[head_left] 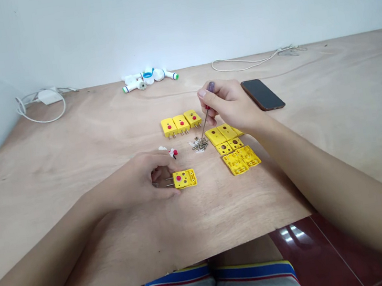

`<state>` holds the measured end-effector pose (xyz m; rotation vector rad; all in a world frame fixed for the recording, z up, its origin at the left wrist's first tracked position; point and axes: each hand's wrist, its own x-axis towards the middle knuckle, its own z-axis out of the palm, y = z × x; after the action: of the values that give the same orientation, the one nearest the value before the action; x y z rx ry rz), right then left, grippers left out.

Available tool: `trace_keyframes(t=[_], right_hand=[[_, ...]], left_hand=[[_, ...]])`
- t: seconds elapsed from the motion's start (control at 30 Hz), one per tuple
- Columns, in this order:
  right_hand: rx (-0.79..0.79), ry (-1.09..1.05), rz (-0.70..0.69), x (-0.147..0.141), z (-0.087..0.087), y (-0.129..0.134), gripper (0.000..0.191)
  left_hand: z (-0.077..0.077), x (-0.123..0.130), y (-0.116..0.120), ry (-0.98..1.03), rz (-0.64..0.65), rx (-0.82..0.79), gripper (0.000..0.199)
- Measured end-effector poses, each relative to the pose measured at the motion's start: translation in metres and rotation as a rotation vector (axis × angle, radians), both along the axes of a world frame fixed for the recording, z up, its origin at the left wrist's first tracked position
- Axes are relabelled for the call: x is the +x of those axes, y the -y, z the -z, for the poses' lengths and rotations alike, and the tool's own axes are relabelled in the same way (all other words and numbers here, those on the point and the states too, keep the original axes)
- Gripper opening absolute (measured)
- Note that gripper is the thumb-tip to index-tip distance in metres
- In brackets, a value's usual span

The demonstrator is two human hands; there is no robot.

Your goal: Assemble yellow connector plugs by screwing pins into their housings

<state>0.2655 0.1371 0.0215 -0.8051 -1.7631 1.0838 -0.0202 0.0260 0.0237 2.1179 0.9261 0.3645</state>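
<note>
My left hand (154, 175) grips a yellow plug housing (189, 178) by its left end; the housing lies on the table with two metal pins pointing left and a red dot on top. In my right hand (222, 101) is a screwdriver (205, 122), its tip down at a small pile of screws and metal bits (199, 144). Behind the pile stand three yellow plugs (181, 123) in a row, pins toward me. Yellow covers (220, 134) and open yellow shells (241, 160) lie to the right of the pile. Small white and red pieces (172, 152) sit just beyond my left fingers.
A black phone (263, 94) lies beyond my right forearm. Along the wall are a white charger with cable (48, 96), white tubular parts (148, 77) and a thin white cable (247, 64). The wooden table's front edge (195, 262) runs above my lap.
</note>
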Motion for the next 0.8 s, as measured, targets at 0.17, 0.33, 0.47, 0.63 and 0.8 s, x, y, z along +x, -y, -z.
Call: trace_keyframes(t=[0.17,0.33,0.47,0.63,0.8], right_hand=[[-0.032,0.024,-0.008,0.0005,-0.0008,0.0021,0.054],[-0.043,-0.026,0.023,-0.0006,0.0001,0.0015,0.053],[-0.060,-0.023,-0.003,-0.0015,-0.0009,0.0032,0.055],[-0.052,-0.029,0.011,-0.0032,-0.0020,0.0055,0.057],[0.043,-0.041,-0.019,-0.0073,0.0043,0.0028,0.053]], left_hand=[[0.0003,-0.0001,0.0003,0.012,0.000,0.005,0.021],[-0.0001,0.0003,0.0004,0.014,0.003,0.000,0.020],[0.0003,0.0000,0.0003,0.010,0.006,0.008,0.020],[0.0012,-0.0003,0.0002,0.000,0.002,0.013,0.020],[0.0002,-0.0001,0.0002,-0.003,-0.002,0.009,0.020]])
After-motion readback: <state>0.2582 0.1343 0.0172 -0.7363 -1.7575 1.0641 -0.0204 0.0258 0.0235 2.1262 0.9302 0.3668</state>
